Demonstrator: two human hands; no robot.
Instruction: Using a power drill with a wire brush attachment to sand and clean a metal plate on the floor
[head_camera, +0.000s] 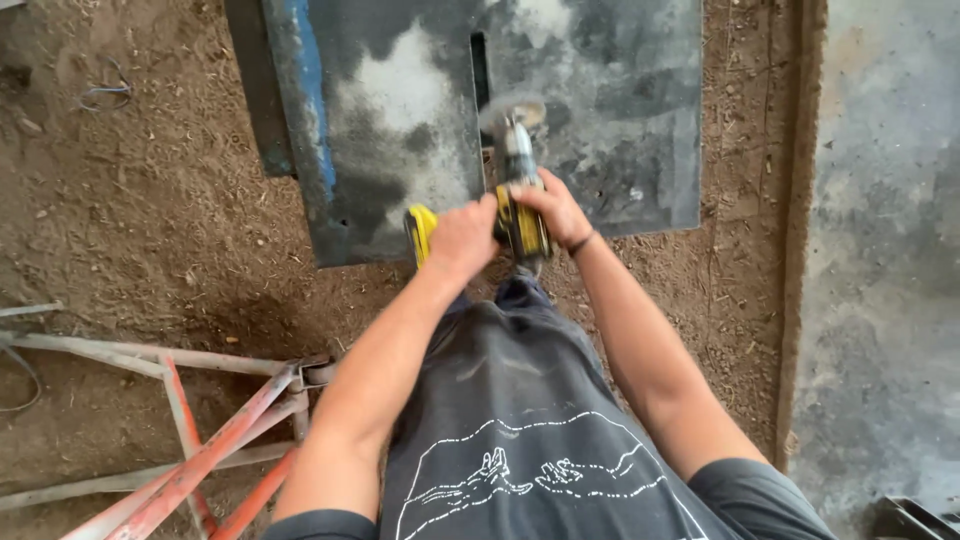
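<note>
A metal sheet (420, 120) lies flat on the dirt floor (130, 230), beyond the fingers (478, 212). The grinder (518, 190) rests on it between both hands. A metal frame (190, 440) stands left, nearer than the fingers.

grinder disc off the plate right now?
No: the grinder held by both hands, left hand and right hand, has its disc down on the metal plate, at the end of the cut slot.

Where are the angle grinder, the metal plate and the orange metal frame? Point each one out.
angle grinder (519, 160), head view, on its grey body just behind the disc.
metal plate (600, 110), head view, on its bare dark surface right of the cut slot.
orange metal frame (205, 455), head view, on a slanted orange bar.
</note>
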